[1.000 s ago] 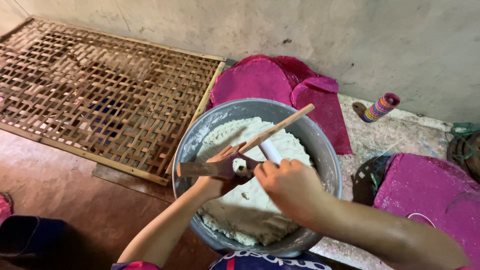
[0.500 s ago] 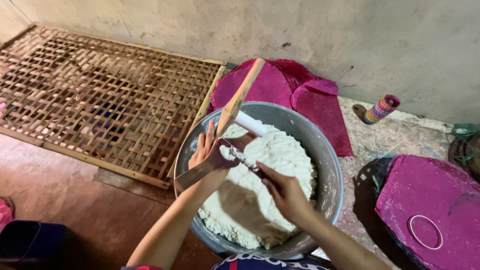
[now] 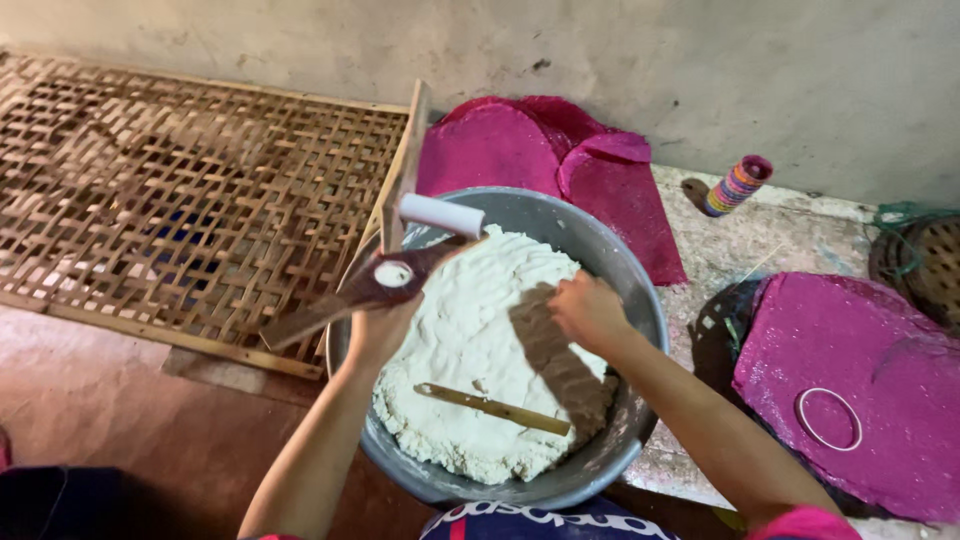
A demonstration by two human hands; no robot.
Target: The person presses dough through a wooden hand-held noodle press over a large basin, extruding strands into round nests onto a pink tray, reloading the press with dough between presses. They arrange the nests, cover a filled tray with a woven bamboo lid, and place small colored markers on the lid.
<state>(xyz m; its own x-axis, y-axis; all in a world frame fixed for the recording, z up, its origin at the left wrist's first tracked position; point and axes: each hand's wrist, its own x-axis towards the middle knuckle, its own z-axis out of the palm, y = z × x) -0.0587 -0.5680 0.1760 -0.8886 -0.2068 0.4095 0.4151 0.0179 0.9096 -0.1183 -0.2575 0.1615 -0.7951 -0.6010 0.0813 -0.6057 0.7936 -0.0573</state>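
**Hands at the dough basin, head view**

While the head camera looks down, a large round grey metal basin (image 3: 640,300) sits on the floor, filled with a mound of white crumbly dough (image 3: 470,340).

Left hand (image 3: 383,322): raised over the near-left rim of the basin, fingers closed around a dark, flat paddle-like tool (image 3: 345,298) that bears a white dab of dough. A pale wooden stick (image 3: 405,170) and a white cylindrical roller (image 3: 441,215) rise from the same grip, above the basin's left edge.

Right hand (image 3: 585,310): positioned over the right half of the dough, fingers curled downward and touching the surface. Whether it grips anything cannot be told from this view.

A thin wooden stick (image 3: 492,408) lies flat on the dough, near the front of the basin, apart from both hands.

Surroundings: a woven bamboo lattice mat (image 3: 170,200) lies left of the basin. Round magenta sheets (image 3: 500,150) lie behind the basin against the wall. A further magenta sheet (image 3: 850,350) lies to the right, carrying a thin white ring (image 3: 829,419). A stack of multicoloured rings (image 3: 738,185) stands near the wall.
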